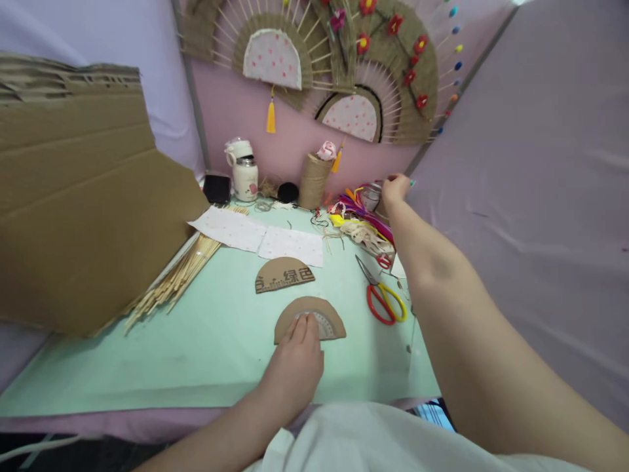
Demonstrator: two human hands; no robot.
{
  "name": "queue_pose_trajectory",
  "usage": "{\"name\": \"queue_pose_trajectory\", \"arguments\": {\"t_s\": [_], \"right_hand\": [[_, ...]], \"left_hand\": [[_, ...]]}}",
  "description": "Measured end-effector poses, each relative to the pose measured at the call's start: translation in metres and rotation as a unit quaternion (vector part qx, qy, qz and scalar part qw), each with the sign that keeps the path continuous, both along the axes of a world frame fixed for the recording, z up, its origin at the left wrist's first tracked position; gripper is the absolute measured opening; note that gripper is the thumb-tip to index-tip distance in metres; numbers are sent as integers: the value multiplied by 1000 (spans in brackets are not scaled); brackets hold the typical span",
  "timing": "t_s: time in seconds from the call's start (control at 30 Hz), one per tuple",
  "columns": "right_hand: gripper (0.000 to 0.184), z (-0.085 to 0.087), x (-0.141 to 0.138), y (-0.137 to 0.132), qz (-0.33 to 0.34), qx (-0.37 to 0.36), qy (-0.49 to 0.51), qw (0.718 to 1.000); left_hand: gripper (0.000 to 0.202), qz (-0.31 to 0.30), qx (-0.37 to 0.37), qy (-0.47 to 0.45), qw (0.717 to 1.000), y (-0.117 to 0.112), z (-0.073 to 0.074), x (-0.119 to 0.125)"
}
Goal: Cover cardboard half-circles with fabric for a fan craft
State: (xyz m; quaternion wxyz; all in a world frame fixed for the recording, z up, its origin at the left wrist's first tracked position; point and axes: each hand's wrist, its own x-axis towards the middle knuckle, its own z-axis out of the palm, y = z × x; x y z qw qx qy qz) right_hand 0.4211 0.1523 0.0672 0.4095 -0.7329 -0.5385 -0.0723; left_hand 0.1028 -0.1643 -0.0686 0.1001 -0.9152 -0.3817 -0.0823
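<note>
A clear protractor [322, 326] lies on a half-round piece of brown cardboard [307, 305] near the front of the table. My left hand [299, 357] presses it down, fingers together and covering its left part. Just behind lies a second cardboard half-circle [282, 267] with dark printed characters. My right hand [396, 189] is stretched out to the back right, above a heap of colourful craft sticks and ribbons [356, 208]. Its fingers are closed, and a small teal tip shows beside them; what it belongs to is hidden.
Scissors [381, 298] with red and yellow handles lie at the right. Dotted white cloth pieces [289, 246], bamboo sticks [179, 278] and a large cardboard sheet [93, 210] occupy the left and middle. A twine spool [314, 182] and white bottle [245, 178] stand behind; decorated fans [398, 72] hang above.
</note>
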Motion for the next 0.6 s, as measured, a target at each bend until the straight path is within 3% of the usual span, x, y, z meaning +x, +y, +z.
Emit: {"name": "queue_pose_trajectory", "arguments": {"t_s": [0.1, 0.17, 0.23, 0.3, 0.4, 0.5, 0.6], "right_hand": [[26, 13, -5, -24, -34, 41, 32, 998], [16, 8, -19, -55, 7, 41, 63, 997], [12, -9, -38, -97, 148, 13, 165, 975], [15, -33, -57, -141, 254, -62, 222, 939], [22, -67, -71, -189, 313, -158, 230, 908], [19, -83, -67, -210, 317, -213, 68, 922], [12, -82, -61, -215, 327, -244, -185, 894]], "left_hand": [[39, 9, 6, 3, 1000, -1, 4, 0], [40, 12, 8, 2, 1000, -1, 5, 0], [41, 12, 10, 4, 1000, -1, 5, 0], [43, 13, 16, 2, 1000, -1, 6, 0], [44, 19, 25, -18, 999, -1, 7, 0], [43, 19, 33, -29, 999, -1, 6, 0], [44, 16, 39, -22, 999, -2, 6, 0]]}}
